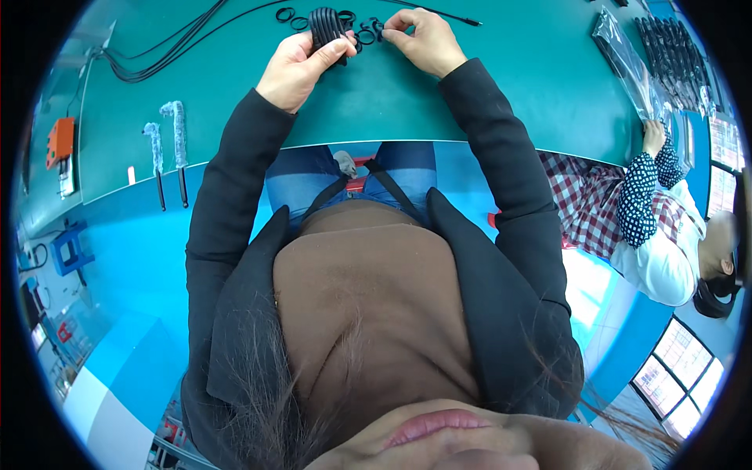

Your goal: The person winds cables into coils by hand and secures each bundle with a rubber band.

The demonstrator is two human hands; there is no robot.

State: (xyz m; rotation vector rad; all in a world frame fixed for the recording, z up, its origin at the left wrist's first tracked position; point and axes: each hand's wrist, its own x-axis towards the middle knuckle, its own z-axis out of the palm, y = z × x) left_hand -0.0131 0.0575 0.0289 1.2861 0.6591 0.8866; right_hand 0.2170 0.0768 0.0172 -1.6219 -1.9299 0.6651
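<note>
At the far middle of the green table [376, 102], my left hand [296, 70] is closed around a coiled black cable [327, 28], its thumb pressed across the loops. Just to the right, my right hand [429, 43] has thumb and forefinger pinched on a small black ring [377, 31], partly hidden by the fingers. Several more black rings [299, 23] lie around the coil, some behind it. One black ring [365, 37] sits between my two hands.
Loose black cables [160, 63] run across the table's far left. Two plastic-wrapped rods [178, 141] with dark ends lie near the left front edge. An orange device [60, 142] stands farther left. On the right, a co-worker's hand [653, 138] touches a clear plastic bag [624, 63] beside bundled black cables [672, 59].
</note>
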